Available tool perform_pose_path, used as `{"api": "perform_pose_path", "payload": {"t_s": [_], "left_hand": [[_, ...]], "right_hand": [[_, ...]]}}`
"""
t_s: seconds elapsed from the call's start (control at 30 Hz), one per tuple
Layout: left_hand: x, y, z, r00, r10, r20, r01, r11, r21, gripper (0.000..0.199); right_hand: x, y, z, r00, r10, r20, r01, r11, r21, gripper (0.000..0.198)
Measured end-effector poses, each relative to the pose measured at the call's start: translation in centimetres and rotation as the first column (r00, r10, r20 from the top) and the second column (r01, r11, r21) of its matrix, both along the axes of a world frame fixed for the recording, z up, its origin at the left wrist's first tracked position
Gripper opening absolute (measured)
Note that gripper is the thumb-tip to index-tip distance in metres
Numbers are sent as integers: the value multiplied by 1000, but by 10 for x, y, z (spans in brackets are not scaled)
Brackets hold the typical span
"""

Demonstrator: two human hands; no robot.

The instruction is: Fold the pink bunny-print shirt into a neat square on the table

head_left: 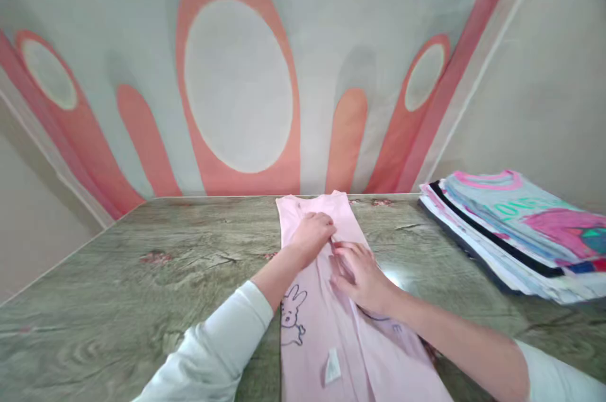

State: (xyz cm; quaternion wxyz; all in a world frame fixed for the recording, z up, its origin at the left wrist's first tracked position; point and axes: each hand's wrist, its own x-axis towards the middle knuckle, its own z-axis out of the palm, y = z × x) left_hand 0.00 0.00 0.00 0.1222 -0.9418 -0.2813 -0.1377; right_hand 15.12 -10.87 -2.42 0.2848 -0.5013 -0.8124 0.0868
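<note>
- Pink shirt: lies flat on the table in front of the person, a bit right of centre in view; near end runs out of frame.
- Long axis: runs away from the body, near side to far edge, leaning slightly; what looks like the neck end is at the far edge.
- Cloth edges run lengthwise down the middle, roughly along the long axis; side panels look turned inward.
- Bunny drawing on the left panel; white tag near the middle, between the hands and the body; more dark print at right, partly under the right wrist.
- Left hand: on the shirt's upper part, closer to the neck end; fingers bent down onto the middle line. Cannot tell if cloth is pinched.
- Right hand: just right of the left one and a little nearer the body; thumb and fingers parted, tips at the middle line. Grip on cloth unclear.
- So both hands meet the shirt at the middle, fingertips close together; most of the visible shirt lies on the body side of them.
- Table: wood-grain top.
- Clothes stack: to the right, well apart from the shirt.
- Wall: behind, coral shapes.
</note>
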Motion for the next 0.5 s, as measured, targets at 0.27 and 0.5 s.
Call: {"api": "perform_pose_path", "payload": {"t_s": [0.27,0.5], "left_hand": [[-4,6,1,999,41,-16,-42,998,-41,10],[-7,4,8,986,163,21,-161,984,-72,13]], "right_hand": [[1,-6,4,996,56,74,-54,998,-29,40],[-3,-11,11,984,44,174,-41,999,-25,41]]}}
